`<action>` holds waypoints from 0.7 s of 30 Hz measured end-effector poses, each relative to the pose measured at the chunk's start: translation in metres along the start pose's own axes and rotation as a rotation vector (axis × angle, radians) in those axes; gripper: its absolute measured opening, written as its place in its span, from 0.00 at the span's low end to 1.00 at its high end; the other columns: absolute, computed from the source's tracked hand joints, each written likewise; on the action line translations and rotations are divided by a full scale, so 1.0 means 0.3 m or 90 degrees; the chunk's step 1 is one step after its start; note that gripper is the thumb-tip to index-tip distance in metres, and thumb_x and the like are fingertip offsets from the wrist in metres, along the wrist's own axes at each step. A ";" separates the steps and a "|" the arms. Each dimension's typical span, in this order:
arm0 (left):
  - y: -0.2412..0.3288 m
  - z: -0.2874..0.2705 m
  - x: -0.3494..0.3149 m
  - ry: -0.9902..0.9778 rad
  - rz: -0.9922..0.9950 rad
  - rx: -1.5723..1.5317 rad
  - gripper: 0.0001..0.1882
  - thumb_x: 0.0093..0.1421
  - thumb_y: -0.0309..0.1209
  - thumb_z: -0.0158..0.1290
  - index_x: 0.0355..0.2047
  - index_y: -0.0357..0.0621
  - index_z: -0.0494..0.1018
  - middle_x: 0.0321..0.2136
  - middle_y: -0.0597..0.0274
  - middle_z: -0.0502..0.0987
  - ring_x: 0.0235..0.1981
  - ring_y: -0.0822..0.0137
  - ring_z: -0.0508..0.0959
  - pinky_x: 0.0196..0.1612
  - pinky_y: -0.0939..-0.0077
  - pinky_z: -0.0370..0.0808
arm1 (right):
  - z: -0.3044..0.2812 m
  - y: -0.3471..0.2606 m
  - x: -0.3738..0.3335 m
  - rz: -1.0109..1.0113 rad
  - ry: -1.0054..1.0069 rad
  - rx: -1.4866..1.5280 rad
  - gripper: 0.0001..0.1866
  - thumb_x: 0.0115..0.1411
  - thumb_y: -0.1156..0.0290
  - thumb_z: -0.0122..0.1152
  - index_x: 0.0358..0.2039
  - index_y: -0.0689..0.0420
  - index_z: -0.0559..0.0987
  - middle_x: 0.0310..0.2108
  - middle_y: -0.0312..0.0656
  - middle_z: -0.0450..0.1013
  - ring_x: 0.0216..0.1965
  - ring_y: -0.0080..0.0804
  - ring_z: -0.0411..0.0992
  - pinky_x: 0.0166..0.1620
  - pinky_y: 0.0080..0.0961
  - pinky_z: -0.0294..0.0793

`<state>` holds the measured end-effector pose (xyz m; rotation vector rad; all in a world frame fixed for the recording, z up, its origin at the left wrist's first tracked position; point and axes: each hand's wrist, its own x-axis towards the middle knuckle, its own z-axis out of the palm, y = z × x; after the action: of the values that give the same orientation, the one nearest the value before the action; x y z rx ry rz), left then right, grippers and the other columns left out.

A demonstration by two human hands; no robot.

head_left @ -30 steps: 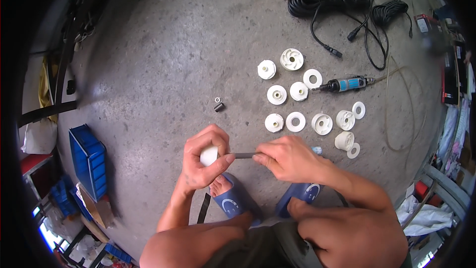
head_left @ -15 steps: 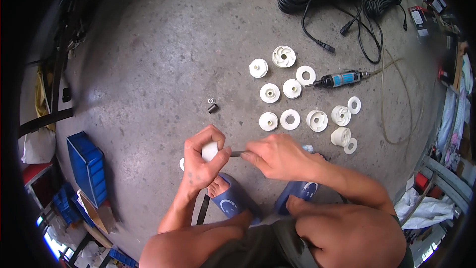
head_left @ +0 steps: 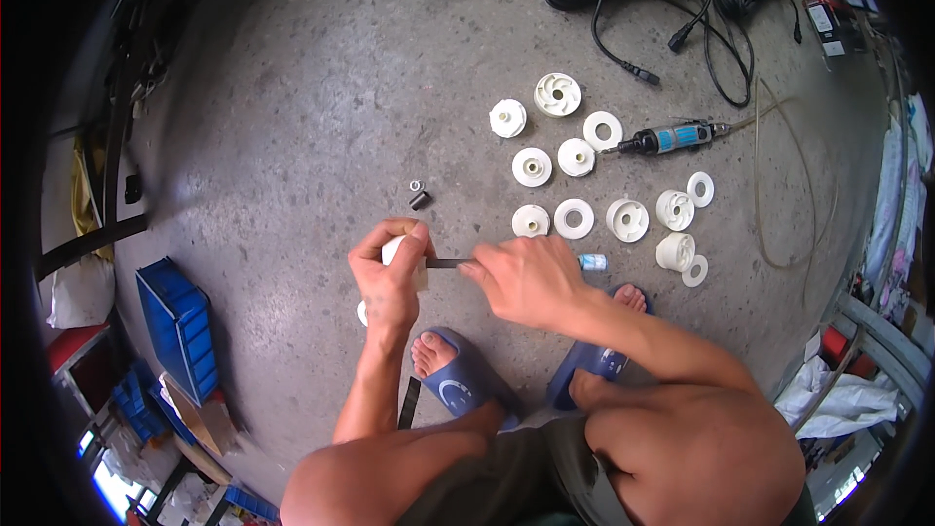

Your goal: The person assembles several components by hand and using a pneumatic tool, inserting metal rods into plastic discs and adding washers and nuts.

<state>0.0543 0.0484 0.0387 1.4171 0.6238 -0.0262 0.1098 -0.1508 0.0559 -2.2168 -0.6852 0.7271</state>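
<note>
Work status: in hand. The white part [head_left: 392, 250] is in the left hand [head_left: 386, 275], above the floor [head_left: 292, 136] and forward of the left sandal [head_left: 472, 385]. A dark bar [head_left: 448, 264] spans the gap between the two hands. The left end of the bar meets the left thumb area; whether it bears on the white part cannot be confirmed, as the fingers cover the contact.

Remaining items: white wheel-shaped parts [head_left: 557, 94] lie on the floor ahead and to the right, with loose white rings [head_left: 560, 221] among them. One ring touches or nearly touches the side-lying white cup [head_left: 672, 252]. Their arrangement does not show which are finished and which are pending; the held piece is judged incomplete, since both hands are engaged on it. A small dark cylinder [head_left: 420, 201] and a small ring [head_left: 417, 185] lie apart, forward of the left hand. The air tool [head_left: 672, 139] rests unused on its side.

Hand pose: the left hand is curled around the white part, thumb uppermost and forearm nearly upright in view. The right hand is palm down, fingers closed on the bar, with its forearm slanting in from the lower right.
</note>
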 end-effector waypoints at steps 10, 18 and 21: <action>0.005 0.055 -0.043 0.098 0.024 0.121 0.05 0.57 0.25 0.63 0.31 0.34 0.80 0.26 0.60 0.81 0.24 0.70 0.80 0.28 0.76 0.75 | 0.051 0.005 -0.069 0.023 0.054 0.004 0.16 0.67 0.58 0.62 0.27 0.56 0.77 0.22 0.50 0.78 0.25 0.58 0.78 0.27 0.53 0.75; 0.073 -0.068 -0.002 -0.379 -0.343 -0.123 0.11 0.60 0.30 0.63 0.37 0.33 0.82 0.34 0.53 0.84 0.26 0.69 0.81 0.29 0.73 0.80 | 0.009 0.089 -0.112 -0.152 -0.002 0.009 0.19 0.69 0.54 0.60 0.27 0.54 0.78 0.18 0.47 0.76 0.21 0.52 0.78 0.24 0.47 0.74; 0.078 -0.035 -0.014 -0.306 -0.309 -0.178 0.15 0.58 0.28 0.65 0.43 0.34 0.80 0.37 0.54 0.82 0.29 0.67 0.82 0.30 0.70 0.83 | 0.012 0.113 -0.105 -0.093 0.016 0.047 0.19 0.69 0.54 0.60 0.25 0.54 0.79 0.18 0.47 0.76 0.21 0.53 0.77 0.25 0.47 0.74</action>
<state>0.0553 0.0609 0.0614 0.9162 0.5280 -0.6233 0.0940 -0.1906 0.0380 -2.0803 -0.7862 0.6398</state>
